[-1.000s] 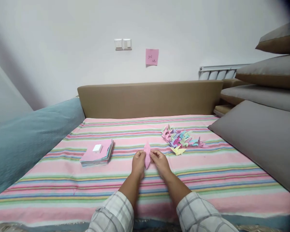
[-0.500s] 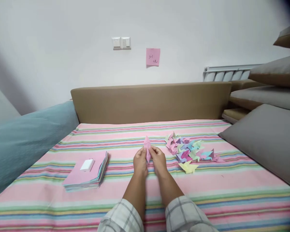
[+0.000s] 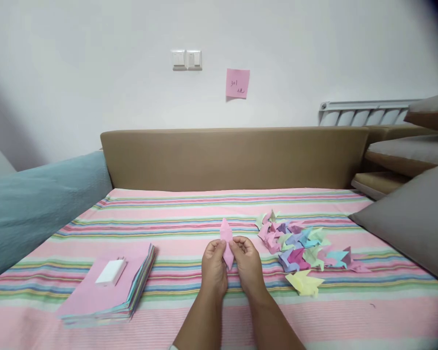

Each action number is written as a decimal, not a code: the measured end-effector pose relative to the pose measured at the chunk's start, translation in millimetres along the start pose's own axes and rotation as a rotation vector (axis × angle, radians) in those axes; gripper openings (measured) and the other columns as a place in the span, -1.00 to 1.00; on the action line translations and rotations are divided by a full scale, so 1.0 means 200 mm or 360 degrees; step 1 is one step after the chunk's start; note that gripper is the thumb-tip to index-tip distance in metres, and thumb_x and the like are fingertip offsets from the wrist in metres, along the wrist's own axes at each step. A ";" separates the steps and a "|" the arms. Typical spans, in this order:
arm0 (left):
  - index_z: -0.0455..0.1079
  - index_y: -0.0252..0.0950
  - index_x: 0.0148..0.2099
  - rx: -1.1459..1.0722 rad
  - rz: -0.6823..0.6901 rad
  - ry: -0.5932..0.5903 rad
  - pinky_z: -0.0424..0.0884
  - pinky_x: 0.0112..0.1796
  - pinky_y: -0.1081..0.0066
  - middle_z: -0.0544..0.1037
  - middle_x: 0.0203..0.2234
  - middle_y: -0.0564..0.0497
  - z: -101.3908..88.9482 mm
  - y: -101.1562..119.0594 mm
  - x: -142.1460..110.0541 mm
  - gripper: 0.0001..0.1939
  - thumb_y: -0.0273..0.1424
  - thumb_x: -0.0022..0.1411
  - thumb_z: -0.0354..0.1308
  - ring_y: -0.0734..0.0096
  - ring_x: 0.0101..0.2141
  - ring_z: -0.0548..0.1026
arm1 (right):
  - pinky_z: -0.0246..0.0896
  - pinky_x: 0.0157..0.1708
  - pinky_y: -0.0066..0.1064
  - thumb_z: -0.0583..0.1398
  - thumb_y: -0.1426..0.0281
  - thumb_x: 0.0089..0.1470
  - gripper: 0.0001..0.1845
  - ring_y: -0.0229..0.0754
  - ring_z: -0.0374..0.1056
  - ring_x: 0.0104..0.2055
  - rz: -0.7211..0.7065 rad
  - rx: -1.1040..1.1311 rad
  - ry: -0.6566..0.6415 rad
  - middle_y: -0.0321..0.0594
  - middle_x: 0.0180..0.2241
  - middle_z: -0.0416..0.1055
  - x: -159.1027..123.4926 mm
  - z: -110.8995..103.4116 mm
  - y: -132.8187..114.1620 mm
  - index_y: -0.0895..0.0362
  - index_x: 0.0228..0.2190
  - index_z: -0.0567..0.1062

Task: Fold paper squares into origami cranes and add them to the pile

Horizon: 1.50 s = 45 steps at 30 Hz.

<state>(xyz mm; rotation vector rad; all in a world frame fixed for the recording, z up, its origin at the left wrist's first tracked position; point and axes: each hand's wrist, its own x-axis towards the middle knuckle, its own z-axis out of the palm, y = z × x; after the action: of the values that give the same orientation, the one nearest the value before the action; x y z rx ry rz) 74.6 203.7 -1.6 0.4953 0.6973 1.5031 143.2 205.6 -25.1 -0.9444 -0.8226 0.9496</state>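
I judge the pink paper (image 3: 225, 229) could crease or tear — uneven pull from either side would do it. My left hand (image 3: 214, 267) and right hand (image 3: 249, 266) reach forward, nearly mirrored, pinching its opposite edges; it sits between them, over the cloth (image 3: 336, 316).

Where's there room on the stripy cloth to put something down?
Striped cloth is bare between the paper stack and left hand, and along the brown backrest. It's crowded right of the right hand, where origami cranes lie clustered.
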 end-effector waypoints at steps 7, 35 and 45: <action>0.25 -0.32 -0.50 0.0150 0.0080 0.0051 0.27 -0.51 0.58 0.41 -0.68 0.16 -0.01 0.00 -0.01 -0.61 -0.31 -0.29 0.40 0.60 -0.61 0.36 | 0.25 -0.41 -0.43 0.26 0.19 -0.13 -0.70 -0.24 0.31 -0.43 -0.0026 -0.0240 0.0013 -0.26 -0.48 0.41 -0.03 0.00 -0.05 0.13 -0.39 0.43; 0.33 -0.32 -0.46 0.0579 0.0393 -0.0010 0.31 -0.45 0.54 0.45 -0.59 0.09 -0.03 0.03 -0.04 -0.74 -0.31 -0.12 0.32 0.54 -0.53 0.40 | 0.21 -0.47 -0.47 0.28 0.13 -0.17 -0.65 -0.24 0.32 -0.45 0.0006 -0.0216 -0.0085 -0.23 -0.49 0.45 -0.04 0.01 -0.12 0.16 -0.44 0.49; 0.39 -0.33 -0.42 0.0571 0.0390 -0.0019 0.33 -0.41 0.51 0.51 -0.53 0.04 -0.04 0.01 -0.04 -0.76 -0.33 -0.13 0.32 0.49 -0.47 0.44 | 0.23 -0.42 -0.44 0.26 0.15 -0.14 -0.68 -0.22 0.33 -0.44 -0.0021 -0.0306 -0.0071 -0.22 -0.47 0.47 -0.04 -0.01 -0.11 0.16 -0.43 0.51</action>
<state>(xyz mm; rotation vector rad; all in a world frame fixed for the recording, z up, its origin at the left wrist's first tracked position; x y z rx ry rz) 68.1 195.1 -4.2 0.8870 0.9289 1.6058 147.8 191.7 -6.9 -1.0848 -0.9695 0.8936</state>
